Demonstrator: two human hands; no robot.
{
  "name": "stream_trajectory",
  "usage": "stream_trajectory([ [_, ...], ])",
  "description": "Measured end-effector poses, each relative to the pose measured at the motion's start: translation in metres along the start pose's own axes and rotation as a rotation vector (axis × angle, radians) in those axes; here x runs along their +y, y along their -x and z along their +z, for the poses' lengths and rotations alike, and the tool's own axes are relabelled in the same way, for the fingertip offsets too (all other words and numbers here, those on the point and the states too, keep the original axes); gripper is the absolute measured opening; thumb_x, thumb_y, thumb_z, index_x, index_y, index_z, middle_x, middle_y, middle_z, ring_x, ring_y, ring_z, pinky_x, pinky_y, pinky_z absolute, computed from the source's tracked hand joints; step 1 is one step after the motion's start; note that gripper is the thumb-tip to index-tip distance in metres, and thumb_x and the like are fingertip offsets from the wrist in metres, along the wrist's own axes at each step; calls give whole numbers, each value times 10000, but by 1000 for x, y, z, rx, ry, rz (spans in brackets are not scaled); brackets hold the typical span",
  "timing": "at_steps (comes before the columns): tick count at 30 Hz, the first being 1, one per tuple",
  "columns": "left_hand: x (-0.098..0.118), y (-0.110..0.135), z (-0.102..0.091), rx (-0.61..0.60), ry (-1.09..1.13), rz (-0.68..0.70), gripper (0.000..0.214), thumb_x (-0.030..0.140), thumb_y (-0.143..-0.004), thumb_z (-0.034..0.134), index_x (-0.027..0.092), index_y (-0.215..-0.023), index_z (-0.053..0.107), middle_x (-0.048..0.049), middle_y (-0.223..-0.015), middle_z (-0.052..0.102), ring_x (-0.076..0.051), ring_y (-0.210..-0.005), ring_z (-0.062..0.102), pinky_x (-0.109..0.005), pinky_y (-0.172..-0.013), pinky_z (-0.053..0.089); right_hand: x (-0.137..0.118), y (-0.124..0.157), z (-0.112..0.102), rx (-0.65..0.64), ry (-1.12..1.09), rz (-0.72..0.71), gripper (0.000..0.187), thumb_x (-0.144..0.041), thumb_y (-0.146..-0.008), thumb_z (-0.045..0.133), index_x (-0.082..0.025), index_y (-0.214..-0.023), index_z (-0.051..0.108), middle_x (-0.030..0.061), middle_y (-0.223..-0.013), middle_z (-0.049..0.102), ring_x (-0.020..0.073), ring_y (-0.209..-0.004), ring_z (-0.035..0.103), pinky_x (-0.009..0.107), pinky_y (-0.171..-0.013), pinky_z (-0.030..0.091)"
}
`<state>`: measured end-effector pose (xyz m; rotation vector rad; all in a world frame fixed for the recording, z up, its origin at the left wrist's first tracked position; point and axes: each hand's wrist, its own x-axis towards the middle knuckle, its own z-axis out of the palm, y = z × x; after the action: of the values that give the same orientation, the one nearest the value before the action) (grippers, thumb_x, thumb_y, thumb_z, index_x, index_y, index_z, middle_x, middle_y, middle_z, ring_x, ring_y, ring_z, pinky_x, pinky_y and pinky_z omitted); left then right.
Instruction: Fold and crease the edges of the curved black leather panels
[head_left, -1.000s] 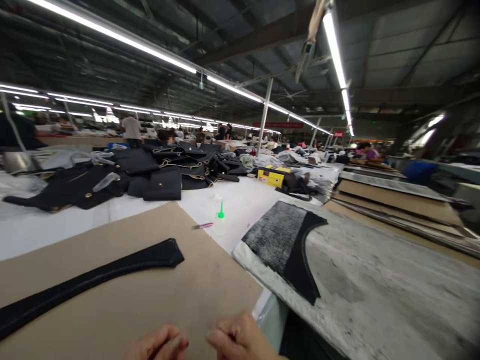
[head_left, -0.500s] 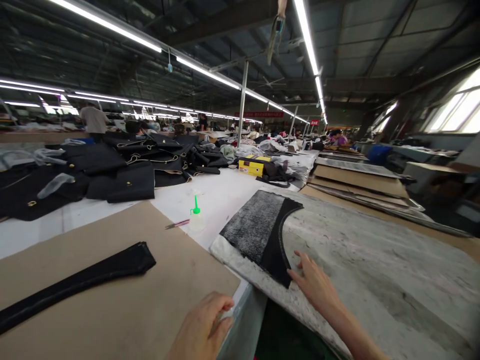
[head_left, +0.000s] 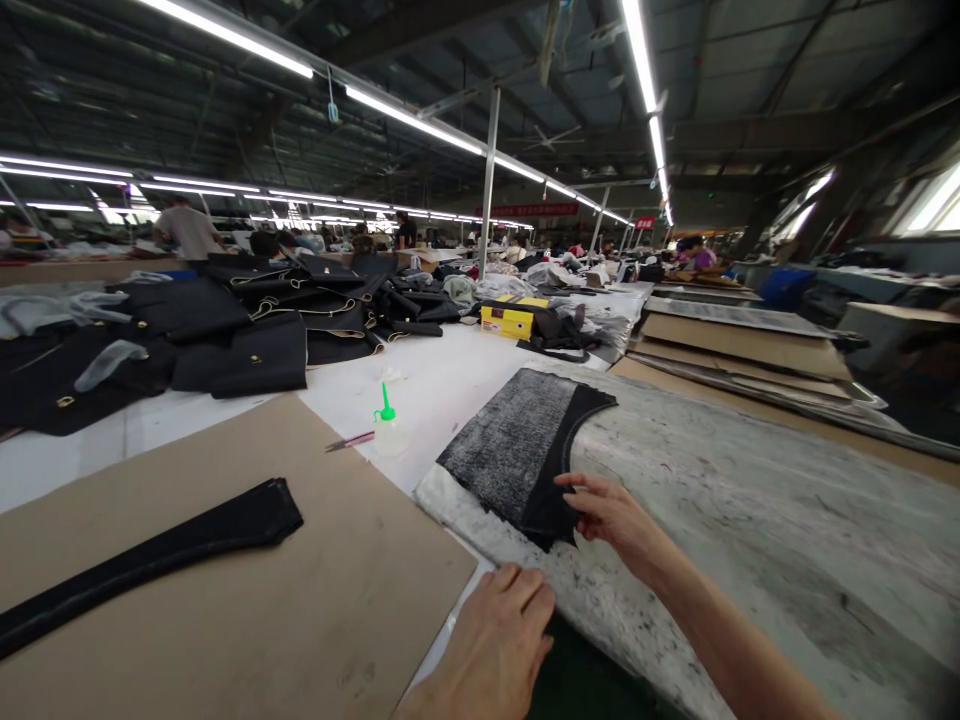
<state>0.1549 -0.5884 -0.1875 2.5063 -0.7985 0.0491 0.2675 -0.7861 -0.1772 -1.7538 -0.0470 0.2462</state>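
Observation:
My right hand (head_left: 611, 515) pinches the near corner of a black curved fabric piece (head_left: 525, 445) that lies on a grey stained board (head_left: 750, 520). My left hand (head_left: 495, 640) rests with fingers curled on the near edge of that board, between it and a brown cardboard sheet (head_left: 247, 600). A long black strap-shaped piece (head_left: 150, 560) lies on the cardboard to the left.
A small bottle with a green nozzle (head_left: 388, 428) and a pink-handled tool (head_left: 349, 441) lie on the white table (head_left: 442, 385). Black bags (head_left: 247, 330) are piled at the back left, beside a yellow box (head_left: 508, 318). Stacked boards (head_left: 742, 345) stand right. People work far behind.
My right hand has closed its fingers on the corner of the black piece. My left hand has moved right from the cardboard's edge to the grey board's edge.

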Motion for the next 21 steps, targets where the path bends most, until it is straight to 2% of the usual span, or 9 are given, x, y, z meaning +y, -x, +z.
stream_trajectory([
  [3,4,-13,7,33,-93,55,364,226,-874,573,190,-1227,493,-62,-1287,540,-248,-1084,499,-375,-902,440,-9,-8,-3,-42,-136,37,422,-394,-637,680,-171,-985,593,-29,-657,526,89,-507,483,212,-487,395],
  [7,6,-29,15,112,-198,26,428,271,-913,522,178,-1317,417,-70,-1350,494,-261,-1097,483,-402,-905,435,-11,-14,-8,-81,-206,45,389,-370,-655,699,-171,-979,618,-13,-674,546,95,-546,502,213,-518,422],
  [11,11,-34,18,76,-252,130,392,244,-914,478,158,-1295,449,-73,-1262,547,-255,-1023,496,-385,-854,437,-9,-12,-11,-132,-157,23,372,-437,-714,669,-168,-967,625,7,-733,586,111,-601,536,233,-577,442],
  [14,14,-37,21,92,-296,207,448,216,-917,439,141,-1357,399,-88,-1385,462,-251,-1063,478,-380,-877,428,-9,-9,-12,-182,-38,-18,352,-461,-798,566,-158,-957,648,21,-744,615,131,-647,560,251,-616,435],
  [17,16,-46,34,125,-356,93,464,206,-946,398,118,-1401,361,-123,-1437,411,-255,-1105,469,-400,-900,434,-12,-8,-14,-235,156,-102,263,-294,-772,502,-159,-910,681,18,-729,633,152,-686,568,271,-661,427],
  [21,19,-59,57,80,-297,-78,532,332,-930,501,61,-1379,411,-178,-1300,542,-281,-1100,495,-427,-924,452,-17,-5,-17,-290,431,-267,322,-123,-652,487,-191,-878,706,16,-829,659,178,-777,556,294,-738,412],
])
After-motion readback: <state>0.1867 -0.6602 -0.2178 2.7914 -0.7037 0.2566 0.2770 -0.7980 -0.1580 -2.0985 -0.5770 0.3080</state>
